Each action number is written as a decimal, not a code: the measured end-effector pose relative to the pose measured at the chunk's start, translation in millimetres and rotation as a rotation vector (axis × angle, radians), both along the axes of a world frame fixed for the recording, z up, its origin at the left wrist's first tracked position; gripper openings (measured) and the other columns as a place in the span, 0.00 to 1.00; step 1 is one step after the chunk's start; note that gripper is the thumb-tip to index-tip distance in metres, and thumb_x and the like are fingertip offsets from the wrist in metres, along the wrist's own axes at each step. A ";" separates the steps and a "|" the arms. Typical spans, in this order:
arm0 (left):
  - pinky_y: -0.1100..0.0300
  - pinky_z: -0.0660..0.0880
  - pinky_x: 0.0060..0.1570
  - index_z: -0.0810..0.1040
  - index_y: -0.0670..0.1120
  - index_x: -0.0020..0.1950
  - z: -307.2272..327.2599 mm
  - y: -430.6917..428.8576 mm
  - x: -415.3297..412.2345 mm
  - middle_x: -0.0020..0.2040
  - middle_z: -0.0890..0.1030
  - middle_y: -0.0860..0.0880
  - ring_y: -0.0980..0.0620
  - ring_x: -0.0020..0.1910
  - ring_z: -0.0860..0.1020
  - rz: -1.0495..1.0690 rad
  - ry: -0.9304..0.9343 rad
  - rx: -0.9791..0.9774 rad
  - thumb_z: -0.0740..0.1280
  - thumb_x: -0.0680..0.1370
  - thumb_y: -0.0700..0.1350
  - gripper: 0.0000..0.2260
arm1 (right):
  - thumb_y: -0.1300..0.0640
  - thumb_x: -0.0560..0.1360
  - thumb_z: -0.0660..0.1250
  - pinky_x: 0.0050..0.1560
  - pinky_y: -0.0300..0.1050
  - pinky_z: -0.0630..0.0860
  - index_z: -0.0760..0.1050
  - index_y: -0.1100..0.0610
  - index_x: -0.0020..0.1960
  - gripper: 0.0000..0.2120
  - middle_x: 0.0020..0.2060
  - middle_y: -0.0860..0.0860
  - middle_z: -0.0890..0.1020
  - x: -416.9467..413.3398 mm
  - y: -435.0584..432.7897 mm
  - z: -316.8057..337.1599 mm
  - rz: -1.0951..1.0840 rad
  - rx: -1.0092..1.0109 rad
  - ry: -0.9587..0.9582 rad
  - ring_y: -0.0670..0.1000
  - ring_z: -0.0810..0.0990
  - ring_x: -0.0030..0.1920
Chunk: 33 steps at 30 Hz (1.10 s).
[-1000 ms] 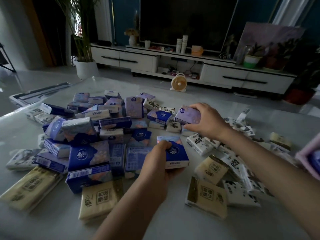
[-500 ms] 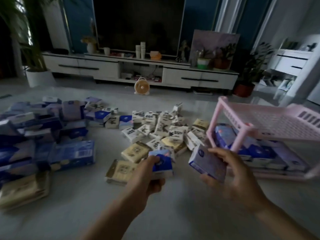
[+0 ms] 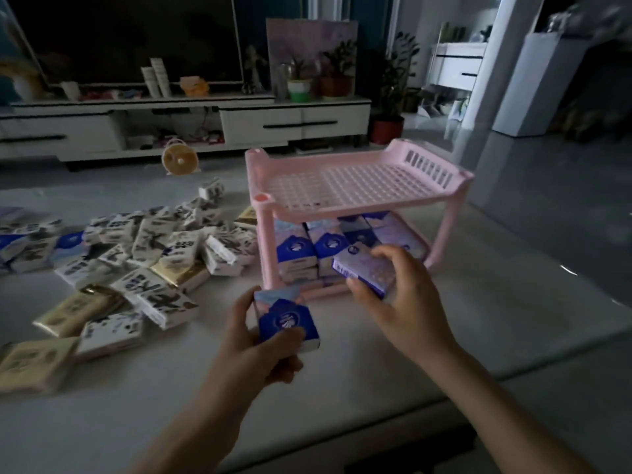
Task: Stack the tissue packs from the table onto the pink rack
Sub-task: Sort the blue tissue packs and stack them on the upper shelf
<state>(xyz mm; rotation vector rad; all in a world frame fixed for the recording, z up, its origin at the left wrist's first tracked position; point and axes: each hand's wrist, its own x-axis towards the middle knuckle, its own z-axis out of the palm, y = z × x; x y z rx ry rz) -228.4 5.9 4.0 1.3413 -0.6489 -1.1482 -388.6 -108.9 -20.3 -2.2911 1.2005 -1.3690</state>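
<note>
Held: two. My left hand [image 3: 260,340] grips a blue pack [image 3: 285,318], my right hand [image 3: 403,302] a lilac pack [image 3: 366,271], both before the pink rack [image 3: 265,241].
Rack: one; its lower shelf holds stacked packs [image 3: 307,248].
Left of rack: loose heap [image 3: 164,248], too many to count.

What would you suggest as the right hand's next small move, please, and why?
Probably slide the right hand forward and seat its lilac pack in the lower tier of the pink rack: the pack hovers at that tier's open front, just before the stacked packs. The left hand holds a blue pack to follow.
</note>
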 end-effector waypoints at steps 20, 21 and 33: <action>0.50 0.67 0.60 0.66 0.43 0.69 -17.1 -91.3 -60.0 0.63 0.70 0.43 0.45 0.63 0.66 0.058 -1.314 -0.320 0.77 0.62 0.54 0.40 | 0.58 0.75 0.60 0.24 0.31 0.70 0.73 0.61 0.54 0.11 0.39 0.51 0.81 -23.9 -33.5 18.3 0.049 0.768 -0.684 0.45 0.78 0.34; 0.49 0.67 0.60 0.67 0.43 0.69 -16.3 -94.1 -59.2 0.63 0.70 0.43 0.44 0.63 0.66 0.066 -1.333 -0.322 0.76 0.62 0.55 0.40 | 0.57 0.74 0.61 0.26 0.33 0.72 0.73 0.60 0.55 0.12 0.42 0.52 0.82 -22.7 -33.4 18.1 0.032 0.745 -0.690 0.46 0.80 0.38; 0.52 0.60 0.68 0.63 0.43 0.69 -1.0 -144.4 -50.2 0.66 0.68 0.43 0.44 0.66 0.65 -0.005 -1.467 -0.286 0.71 0.68 0.59 0.36 | 0.56 0.76 0.63 0.33 0.24 0.68 0.70 0.53 0.59 0.12 0.49 0.46 0.76 -20.1 -37.2 22.0 -0.094 0.574 -0.590 0.37 0.73 0.39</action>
